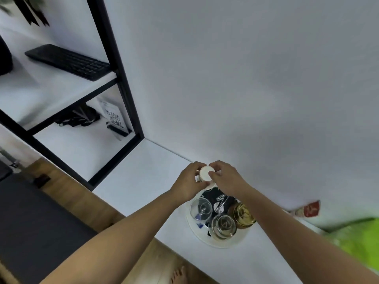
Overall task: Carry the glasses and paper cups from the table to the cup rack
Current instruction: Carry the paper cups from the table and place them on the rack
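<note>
A white paper cup (205,174), bottom up, is held between my left hand (189,184) and my right hand (224,178) over the far side of the cup rack (223,241). The rack is a round white tray on the white counter. Upside-down glasses stand on it: a clear one (201,207) at the left, another clear one (223,226) at the front, and a gold-tinted one (243,215) at the right. Both hands pinch the paper cup's sides; what lies under it is hidden.
The white counter (143,175) runs along a white wall. A black-framed shelf (114,64) to the left holds a black keyboard (68,61) and a QR-code stand (114,117). A red-and-white packet (307,210) and something bright green (356,240) lie at right. Wooden floor and my bare foot (179,275) are below.
</note>
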Available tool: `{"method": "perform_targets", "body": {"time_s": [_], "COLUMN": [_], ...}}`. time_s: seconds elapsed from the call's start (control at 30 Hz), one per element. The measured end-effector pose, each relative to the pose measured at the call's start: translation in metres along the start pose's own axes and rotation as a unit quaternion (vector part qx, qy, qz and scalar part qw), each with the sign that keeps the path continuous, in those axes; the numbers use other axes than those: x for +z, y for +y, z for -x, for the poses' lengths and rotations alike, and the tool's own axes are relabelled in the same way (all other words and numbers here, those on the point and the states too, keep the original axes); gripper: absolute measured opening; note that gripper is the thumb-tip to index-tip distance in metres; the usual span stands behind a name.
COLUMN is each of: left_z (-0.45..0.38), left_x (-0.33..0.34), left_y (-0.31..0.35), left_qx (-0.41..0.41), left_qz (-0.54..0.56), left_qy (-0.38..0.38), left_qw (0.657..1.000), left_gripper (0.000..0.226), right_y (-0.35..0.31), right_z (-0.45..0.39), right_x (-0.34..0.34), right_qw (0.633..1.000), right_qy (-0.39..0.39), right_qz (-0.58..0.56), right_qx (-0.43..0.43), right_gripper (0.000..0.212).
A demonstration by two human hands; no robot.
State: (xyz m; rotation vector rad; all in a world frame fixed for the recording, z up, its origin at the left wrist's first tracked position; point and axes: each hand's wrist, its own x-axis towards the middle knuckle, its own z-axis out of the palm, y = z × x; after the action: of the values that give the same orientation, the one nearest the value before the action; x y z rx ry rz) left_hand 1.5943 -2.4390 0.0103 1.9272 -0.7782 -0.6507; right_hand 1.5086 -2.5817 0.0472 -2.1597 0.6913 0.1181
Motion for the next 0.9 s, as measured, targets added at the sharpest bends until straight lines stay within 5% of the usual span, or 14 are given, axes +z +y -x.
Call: {"method": "perform_targets", "body": {"time_s": [0.43, 0.9], "left_z": [-0.027, -0.032], "left_x": [0.016, 0.021], "left_y": [-0.037, -0.056], "left_qx": [-0.048, -0.078], "left_qz": [-0.09, -0.106], "left_qy": [-0.087, -0.149], "left_qw": [0.991, 0.98], "left_gripper": [0.05, 0.06], "right_y": [0.027, 0.019], "right_z": [-0.018, -0.033], "right_x": [0.024, 0.025], "right_qw": [0.998, 0.974], "right_qy": [-0.009, -0.146], "right_qz": [0.041, 0.152], "right_qx": [0.036, 0.085], "right_gripper": [0.029, 0.042]}}
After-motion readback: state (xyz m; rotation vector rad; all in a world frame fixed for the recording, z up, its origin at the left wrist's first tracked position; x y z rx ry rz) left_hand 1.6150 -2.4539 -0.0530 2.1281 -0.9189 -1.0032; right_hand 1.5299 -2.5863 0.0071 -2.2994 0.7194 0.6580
